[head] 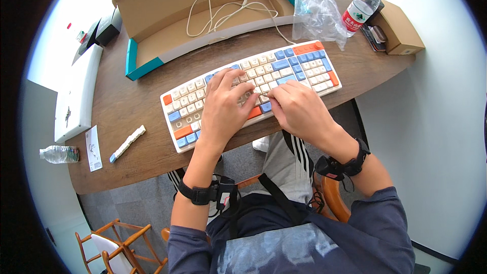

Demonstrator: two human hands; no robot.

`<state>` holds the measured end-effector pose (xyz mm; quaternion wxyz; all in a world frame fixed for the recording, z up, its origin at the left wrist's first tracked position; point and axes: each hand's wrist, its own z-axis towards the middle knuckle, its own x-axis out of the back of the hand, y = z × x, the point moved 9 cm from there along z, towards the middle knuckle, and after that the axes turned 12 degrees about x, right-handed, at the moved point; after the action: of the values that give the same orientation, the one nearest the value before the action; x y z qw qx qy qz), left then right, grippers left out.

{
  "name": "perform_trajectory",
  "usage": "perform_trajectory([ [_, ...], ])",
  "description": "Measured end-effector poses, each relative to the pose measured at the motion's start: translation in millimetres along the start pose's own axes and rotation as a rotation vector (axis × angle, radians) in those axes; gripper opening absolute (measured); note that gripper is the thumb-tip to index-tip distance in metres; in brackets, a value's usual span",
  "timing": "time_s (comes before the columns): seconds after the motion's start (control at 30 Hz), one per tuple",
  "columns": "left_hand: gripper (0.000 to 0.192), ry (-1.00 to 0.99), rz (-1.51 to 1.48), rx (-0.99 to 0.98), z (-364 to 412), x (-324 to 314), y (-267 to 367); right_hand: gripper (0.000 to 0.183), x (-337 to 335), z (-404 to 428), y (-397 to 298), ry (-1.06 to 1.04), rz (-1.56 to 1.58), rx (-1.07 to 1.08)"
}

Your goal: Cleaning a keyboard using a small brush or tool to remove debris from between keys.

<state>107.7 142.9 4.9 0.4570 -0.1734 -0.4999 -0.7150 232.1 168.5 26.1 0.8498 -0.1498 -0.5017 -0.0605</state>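
Observation:
A white mechanical keyboard (312, 94) with cream, blue and orange keycaps lies at an angle on the wooden table. Several keycaps are off at its lower left, baring the switch sockets. My left hand (227, 106) rests over the keyboard's middle, its thumb and index finger close around a spot among the keys. My right hand (298, 112) is just to the right, fingertips pinched on a small thin tool (263, 95) whose kind is hard to tell. A row of removed keycaps (128, 144), mostly white with a blue one at the end, lies left of the keyboard.
Behind the keyboard stands an open cardboard box (243, 30) holding a white cable (209, 17). At right are a plastic bag (317, 11), a red-capped water bottle (357, 13) and a small carton (399, 26). A clear bottle (60, 154), a printed leaflet (93, 148) and a white case (78, 95) lie left.

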Motion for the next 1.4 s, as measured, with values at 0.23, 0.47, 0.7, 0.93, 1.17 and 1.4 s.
perform_trajectory([
  [0.23,0.014,0.012,0.013,0.003,-1,1,0,0.005,-5,3,0,-0.022,-0.004,0.009],
  [0.47,0.014,0.006,-0.03,0.012,1,0,-1,0.007,-16,-15,-3,0.028,0.066,-0.039],
  [0.7,0.014,-0.106,0.045,-0.059,16,0,9,0.007,-14,-18,-6,0.027,0.083,-0.032],
  [0.93,0.015,-0.402,0.414,-0.266,23,-26,32,0.015,-18,-21,-10,-0.016,-0.005,0.002],
  [1.17,0.012,-0.364,0.53,-0.42,9,-35,42,0.018,-19,-25,-11,0.038,-0.029,0.005],
  [1.4,0.01,-0.209,0.318,-0.384,8,-17,34,0.014,-18,-27,-9,0.119,0.017,-0.038],
])
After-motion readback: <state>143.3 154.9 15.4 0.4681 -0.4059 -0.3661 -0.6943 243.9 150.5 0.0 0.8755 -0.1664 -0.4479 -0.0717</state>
